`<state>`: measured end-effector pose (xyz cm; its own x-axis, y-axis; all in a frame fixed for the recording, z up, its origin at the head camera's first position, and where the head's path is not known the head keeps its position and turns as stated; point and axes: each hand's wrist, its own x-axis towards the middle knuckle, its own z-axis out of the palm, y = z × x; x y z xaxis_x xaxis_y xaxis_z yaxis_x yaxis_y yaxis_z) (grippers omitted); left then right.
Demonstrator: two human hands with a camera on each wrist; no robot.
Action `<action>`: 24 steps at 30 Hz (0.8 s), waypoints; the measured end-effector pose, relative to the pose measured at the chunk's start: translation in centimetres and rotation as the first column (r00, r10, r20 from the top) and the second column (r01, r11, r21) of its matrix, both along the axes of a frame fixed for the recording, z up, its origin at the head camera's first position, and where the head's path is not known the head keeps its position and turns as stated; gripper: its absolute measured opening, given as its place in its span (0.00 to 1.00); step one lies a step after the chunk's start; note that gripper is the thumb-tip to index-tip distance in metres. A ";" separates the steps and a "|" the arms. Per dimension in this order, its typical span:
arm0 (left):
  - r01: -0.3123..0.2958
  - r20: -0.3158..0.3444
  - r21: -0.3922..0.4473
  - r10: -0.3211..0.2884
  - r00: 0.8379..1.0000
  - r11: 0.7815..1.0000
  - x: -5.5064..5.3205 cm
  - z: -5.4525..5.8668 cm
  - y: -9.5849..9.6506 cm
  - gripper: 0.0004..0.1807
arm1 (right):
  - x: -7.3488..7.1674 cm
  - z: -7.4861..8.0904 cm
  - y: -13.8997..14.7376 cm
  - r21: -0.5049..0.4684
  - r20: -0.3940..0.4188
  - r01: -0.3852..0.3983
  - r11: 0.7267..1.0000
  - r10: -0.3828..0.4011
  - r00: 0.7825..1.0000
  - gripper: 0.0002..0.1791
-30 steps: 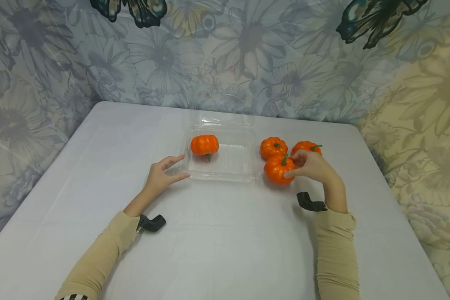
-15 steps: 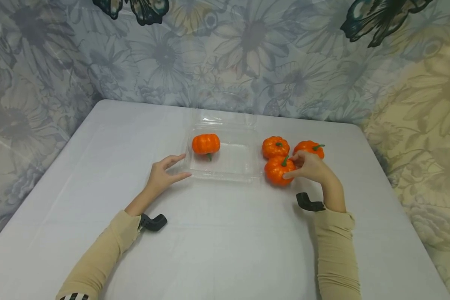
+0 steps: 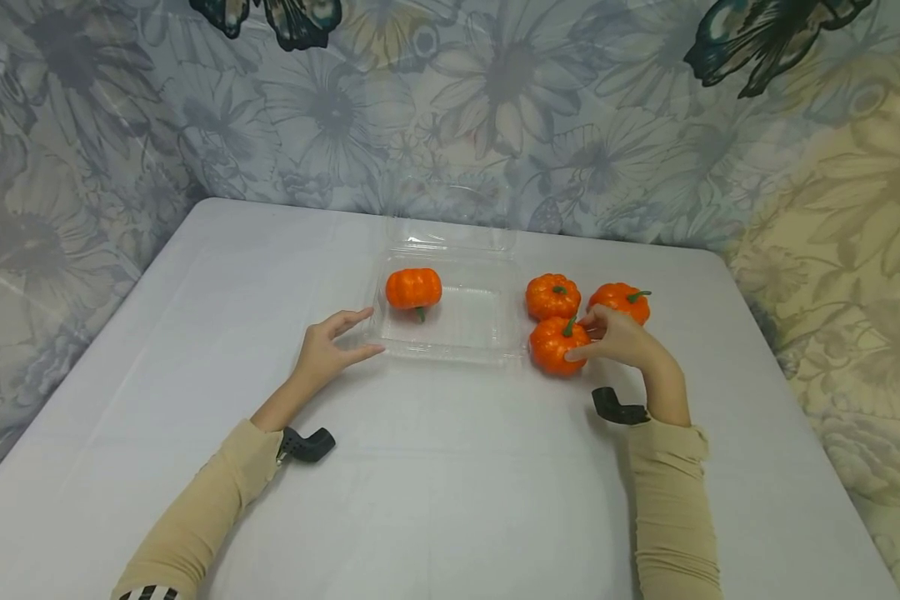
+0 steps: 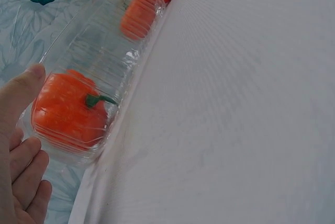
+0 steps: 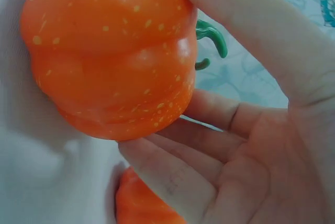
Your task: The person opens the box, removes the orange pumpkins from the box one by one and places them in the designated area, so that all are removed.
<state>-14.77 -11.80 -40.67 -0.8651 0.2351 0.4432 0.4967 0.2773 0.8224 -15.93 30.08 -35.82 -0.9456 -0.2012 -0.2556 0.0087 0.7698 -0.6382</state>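
My right hand (image 3: 624, 337) grips the near small orange pumpkin (image 3: 552, 347), which is ribbed and has a green stem. In the right wrist view, the thumb lies on one side of this speckled pumpkin (image 5: 112, 62) and the fingers on the other. Two more pumpkins sit close behind it, one at the back left (image 3: 552, 296) and one at the back right (image 3: 624, 301). My left hand (image 3: 328, 347) is at the left side of a clear plastic clamshell box (image 3: 450, 354), thumb and fingers spread apart. Inside the box, on its left, another pumpkin (image 3: 413, 288) lies tipped over.
The box's clear lid (image 3: 450, 237) stands raised behind it, near the far table edge. White cloth covers the table (image 3: 435, 483). A flower-patterned backdrop (image 3: 495, 108) rises behind and at both sides. Each wrist wears a black camera mount (image 3: 307, 446).
The gripped pumpkin has shifted slightly toward me, away from the two behind it, with my right hand. The left hand keeps its place by the box. The head view has shifted slightly.
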 end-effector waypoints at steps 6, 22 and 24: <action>0.006 0.011 0.002 -0.006 1.000 1.000 0.1 0.3 0.1 0.26 | 0.1 0.1 0.1 -0.017 0.038 0.003 1.000 -0.002 0.999 0.39; 0.007 -0.006 -0.002 -0.007 1.000 1.000 0.2 0.3 0.1 0.26 | 0.4 0.4 0.2 -0.048 0.064 -0.052 0.997 0.055 0.996 0.38; 0.005 -0.012 -0.005 -0.005 1.000 1.000 0.3 0.2 0.1 0.26 | 0.4 0.5 0.1 -0.046 0.070 -0.054 0.997 0.057 0.996 0.38</action>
<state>-14.51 -11.71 -40.44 -0.8584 0.2412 0.4528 0.5082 0.2789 0.8148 -15.57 30.22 -35.32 -0.9125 -0.2656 -0.3112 0.0131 0.7414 -0.6709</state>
